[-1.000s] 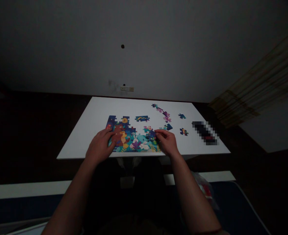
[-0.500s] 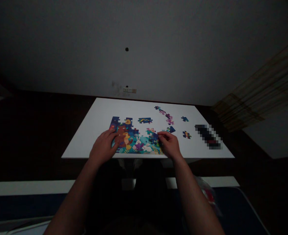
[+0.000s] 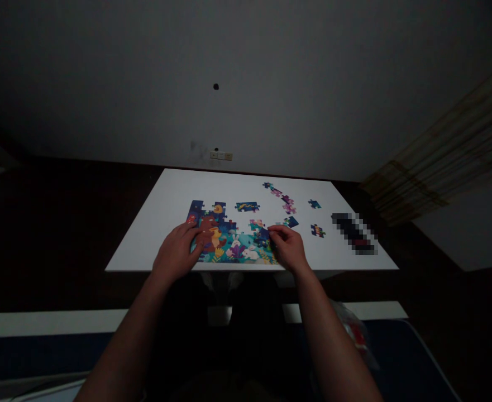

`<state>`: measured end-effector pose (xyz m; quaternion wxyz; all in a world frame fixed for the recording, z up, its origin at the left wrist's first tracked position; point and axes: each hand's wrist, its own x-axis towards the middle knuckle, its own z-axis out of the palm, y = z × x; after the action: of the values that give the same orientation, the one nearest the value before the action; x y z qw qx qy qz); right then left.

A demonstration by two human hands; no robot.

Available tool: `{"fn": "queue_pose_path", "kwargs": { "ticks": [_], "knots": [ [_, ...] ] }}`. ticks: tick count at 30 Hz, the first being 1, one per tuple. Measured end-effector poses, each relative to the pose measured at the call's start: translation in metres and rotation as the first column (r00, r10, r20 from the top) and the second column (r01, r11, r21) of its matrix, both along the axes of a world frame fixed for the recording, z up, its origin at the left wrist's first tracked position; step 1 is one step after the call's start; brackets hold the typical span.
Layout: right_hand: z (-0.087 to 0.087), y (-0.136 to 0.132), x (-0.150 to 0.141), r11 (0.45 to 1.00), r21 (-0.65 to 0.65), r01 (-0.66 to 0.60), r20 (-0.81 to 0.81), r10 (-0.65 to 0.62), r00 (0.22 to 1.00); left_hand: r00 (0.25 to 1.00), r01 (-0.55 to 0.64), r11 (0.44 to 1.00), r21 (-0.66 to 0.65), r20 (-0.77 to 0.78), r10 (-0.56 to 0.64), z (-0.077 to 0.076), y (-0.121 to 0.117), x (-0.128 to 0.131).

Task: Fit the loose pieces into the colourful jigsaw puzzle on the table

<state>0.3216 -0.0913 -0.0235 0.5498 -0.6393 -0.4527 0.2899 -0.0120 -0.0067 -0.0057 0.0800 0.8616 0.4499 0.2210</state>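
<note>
A partly assembled colourful jigsaw puzzle [image 3: 229, 237] lies near the front edge of a white table [image 3: 162, 218]. My left hand [image 3: 178, 251] rests flat on the puzzle's left part, fingers spread over the orange figure. My right hand [image 3: 287, 247] is at the puzzle's right edge, its fingertips pinched on a dark blue puzzle piece [image 3: 266, 234] that touches the assembled part. Loose pieces lie beyond: a blue-yellow piece [image 3: 247, 206], a pink-purple chain of pieces [image 3: 282, 196], and two small ones [image 3: 314, 204] [image 3: 317, 230].
A dark blurred-out object [image 3: 354, 233] lies on the table's right side. The room is dim, with a grey wall behind, a wall socket [image 3: 221, 156], and a straw-coloured curtain [image 3: 438, 162] at right. A plastic bag [image 3: 350, 324] sits below the table.
The view shifted slightly; both hands stay on the puzzle. My right hand's fingers have closed in a little on the piece at the puzzle's right edge.
</note>
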Motion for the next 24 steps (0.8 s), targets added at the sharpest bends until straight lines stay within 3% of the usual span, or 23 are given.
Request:
{"fn": "queue_pose_path", "kwargs": {
  "ticks": [24],
  "knots": [
    [0.0016, -0.0017, -0.0008, 0.998, 0.008, -0.06, 0.098, 0.059, 0.993, 1.0, 0.008, 1.0, 0.016, -0.019, -0.008, -0.0039, 0.0014, -0.0021]
  ]
}}
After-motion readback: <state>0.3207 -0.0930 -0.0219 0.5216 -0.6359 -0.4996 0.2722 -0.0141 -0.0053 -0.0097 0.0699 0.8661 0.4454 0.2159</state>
